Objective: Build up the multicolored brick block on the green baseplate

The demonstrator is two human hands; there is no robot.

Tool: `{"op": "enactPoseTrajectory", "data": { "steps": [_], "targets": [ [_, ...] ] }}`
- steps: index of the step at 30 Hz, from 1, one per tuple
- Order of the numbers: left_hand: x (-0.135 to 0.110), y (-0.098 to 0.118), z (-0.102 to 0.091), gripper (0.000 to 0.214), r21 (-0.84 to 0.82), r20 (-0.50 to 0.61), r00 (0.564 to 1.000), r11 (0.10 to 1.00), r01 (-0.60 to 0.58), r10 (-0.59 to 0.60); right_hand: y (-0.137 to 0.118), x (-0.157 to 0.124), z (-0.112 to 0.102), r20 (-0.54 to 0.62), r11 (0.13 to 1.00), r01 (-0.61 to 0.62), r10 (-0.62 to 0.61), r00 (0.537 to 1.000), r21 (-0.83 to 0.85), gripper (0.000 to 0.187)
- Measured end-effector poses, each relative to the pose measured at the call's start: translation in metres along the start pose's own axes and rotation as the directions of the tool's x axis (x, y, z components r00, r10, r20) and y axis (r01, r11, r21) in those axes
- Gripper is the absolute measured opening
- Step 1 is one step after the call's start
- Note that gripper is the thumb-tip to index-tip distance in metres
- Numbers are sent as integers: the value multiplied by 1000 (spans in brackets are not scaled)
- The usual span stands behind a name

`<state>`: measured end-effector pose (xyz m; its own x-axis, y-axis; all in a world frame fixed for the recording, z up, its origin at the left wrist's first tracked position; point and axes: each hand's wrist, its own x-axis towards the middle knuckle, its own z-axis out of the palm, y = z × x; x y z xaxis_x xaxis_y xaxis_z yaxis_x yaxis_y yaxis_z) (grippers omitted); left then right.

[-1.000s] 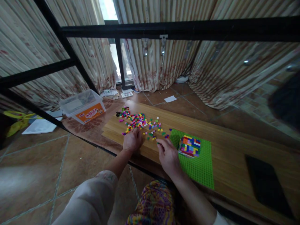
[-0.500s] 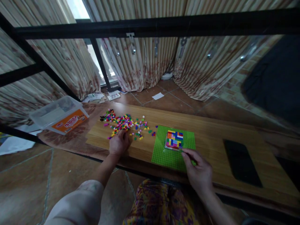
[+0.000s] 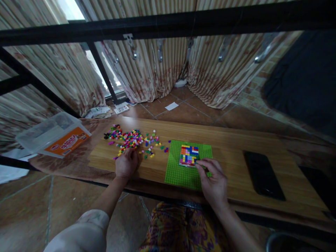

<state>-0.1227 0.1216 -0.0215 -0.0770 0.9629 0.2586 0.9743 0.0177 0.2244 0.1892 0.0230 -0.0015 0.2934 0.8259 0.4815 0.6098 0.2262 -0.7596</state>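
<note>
Fingers (image 3: 207, 165) curl closed, contents unclear, left hand (image 3: 125, 164) by loose bricks (image 3: 132, 138), right hand (image 3: 216, 183) at brick square (image 3: 188, 154)

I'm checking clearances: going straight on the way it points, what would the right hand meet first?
Probably the brick build, at its near right corner; whether the right hand touches it now is unclear.
</note>
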Motion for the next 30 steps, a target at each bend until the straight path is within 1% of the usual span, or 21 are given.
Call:
{"op": "enactPoseTrajectory", "data": {
  "steps": [8, 14, 16, 18, 23, 27, 30],
  "targets": [
    [0, 1, -1, 23, -5, -1, 1000, 1000, 11, -11, 6, 0, 8, -56, 993, -36, 42, 998, 115, 12],
    [-1, 1, -1, 21, -16, -7, 1000, 1000, -2, 2, 9, 0, 9, -61, 991, -33, 42, 997, 132, 11],
    [-1, 1, -2, 21, -13, -1, 1000, 1000, -3, 3, 9, 0, 8, -57, 994, -3, 9, 998, 112, 12],
    [-1, 2, -3, 21, -8, 5, 1000, 1000, -1, 1, 10, 0, 8, -48, 996, 52, -49, 998, 75, 12],
    [-1, 2, -3, 20, -7, 10, 1000, 1000, 4, -4, 16, -2, 8, -53, 978, 201, -204, 977, -59, 15],
    [-1, 1, -2, 20, -19, 1, 1000, 1000, 1, -1, 23, -5, 8, -33, 946, 274, -284, 958, -175, 20],
    [-2, 1, -1, 20, -15, 6, 1000, 1000, 6, -6, 24, -6, 5, -8, 921, 306, -318, 948, -242, 23]
  ]
}}
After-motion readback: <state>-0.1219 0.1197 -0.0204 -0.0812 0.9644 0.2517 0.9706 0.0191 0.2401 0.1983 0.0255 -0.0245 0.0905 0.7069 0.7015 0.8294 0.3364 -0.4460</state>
